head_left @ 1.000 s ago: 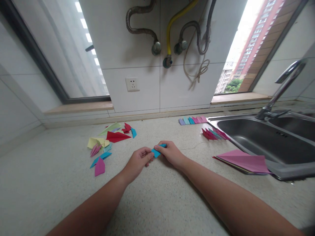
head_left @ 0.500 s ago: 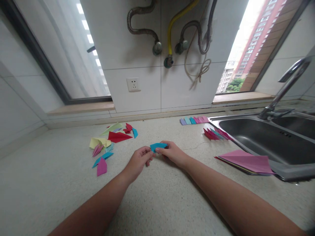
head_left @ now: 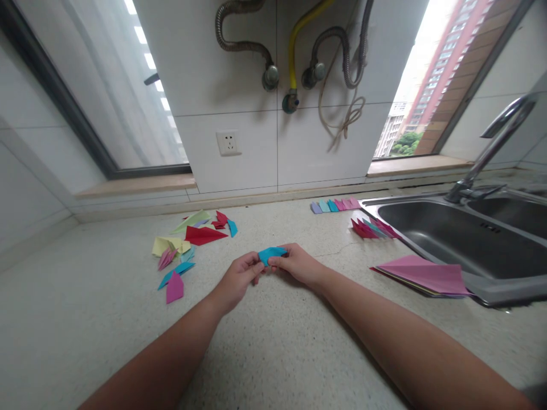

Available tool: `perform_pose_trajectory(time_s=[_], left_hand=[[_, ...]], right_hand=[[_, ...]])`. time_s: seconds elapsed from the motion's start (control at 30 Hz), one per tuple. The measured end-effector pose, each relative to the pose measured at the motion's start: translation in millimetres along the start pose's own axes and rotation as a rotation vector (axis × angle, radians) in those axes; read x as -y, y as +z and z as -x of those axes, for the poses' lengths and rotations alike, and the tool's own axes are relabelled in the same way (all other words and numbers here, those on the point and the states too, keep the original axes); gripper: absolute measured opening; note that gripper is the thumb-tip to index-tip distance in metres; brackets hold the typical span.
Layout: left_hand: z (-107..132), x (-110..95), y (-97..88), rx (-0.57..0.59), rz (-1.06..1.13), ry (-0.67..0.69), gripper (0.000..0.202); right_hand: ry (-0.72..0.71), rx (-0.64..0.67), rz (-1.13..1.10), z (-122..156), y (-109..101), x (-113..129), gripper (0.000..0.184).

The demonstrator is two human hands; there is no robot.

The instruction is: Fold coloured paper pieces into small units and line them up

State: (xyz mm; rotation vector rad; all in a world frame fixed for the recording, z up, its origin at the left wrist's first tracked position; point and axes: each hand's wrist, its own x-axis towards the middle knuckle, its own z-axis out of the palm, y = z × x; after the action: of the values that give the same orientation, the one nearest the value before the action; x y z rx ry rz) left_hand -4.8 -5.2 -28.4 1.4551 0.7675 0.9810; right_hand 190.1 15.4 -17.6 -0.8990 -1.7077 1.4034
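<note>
A small piece of folded blue paper (head_left: 270, 254) is held between my two hands, just over the middle of the speckled counter (head_left: 265, 341). My left hand (head_left: 240, 278) pinches its left end with thumb and fingers. At the right end, my right hand (head_left: 298, 263) grips it, thumb on the near face and fingers behind. The fingers' far sides are hidden by the paper. To the left lie loose folded papers: a red one (head_left: 205, 234), a yellow one (head_left: 170, 246), a blue one (head_left: 176, 274) and a magenta one (head_left: 174, 288).
A row of small folded papers (head_left: 334, 205) lies near the wall. Right of my hands are a bunch of pointed red and pink folds (head_left: 374, 228) and a stack of pink paper planes (head_left: 423, 275), beside the steel sink (head_left: 427, 228) with its faucet (head_left: 491, 148).
The blue paper shows slightly more of its near face, and my left fingers sit closer against it. The whole view has shifted a little.
</note>
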Motion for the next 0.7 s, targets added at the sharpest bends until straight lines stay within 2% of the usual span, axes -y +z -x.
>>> perform_pose_trajectory(time_s=[0.13, 0.3, 0.53, 0.7], left_hand=[[-0.1, 0.3, -0.2, -0.011, -0.029, 0.017, 0.021], [-1.9, 2.9, 3.2, -0.128, -0.041, -0.039, 0.025], [-2.0, 5.9, 4.3, -0.191, -0.092, -0.002, 0.028], [-2.8, 8.4, 1.3, -0.252, -0.125, -0.007, 0.026]], right_hand=[[0.0, -0.03, 0.028, -1.0, 1.3, 0.0, 0.027], [0.048, -0.13, 0.103, 0.4, 0.9, 4.2, 0.028], [-0.011, -0.116, 0.203, 2.3, 2.7, 6.1, 0.022], [-0.024, -0.167, 0.256, 1.9, -0.4, 4.8, 0.022]])
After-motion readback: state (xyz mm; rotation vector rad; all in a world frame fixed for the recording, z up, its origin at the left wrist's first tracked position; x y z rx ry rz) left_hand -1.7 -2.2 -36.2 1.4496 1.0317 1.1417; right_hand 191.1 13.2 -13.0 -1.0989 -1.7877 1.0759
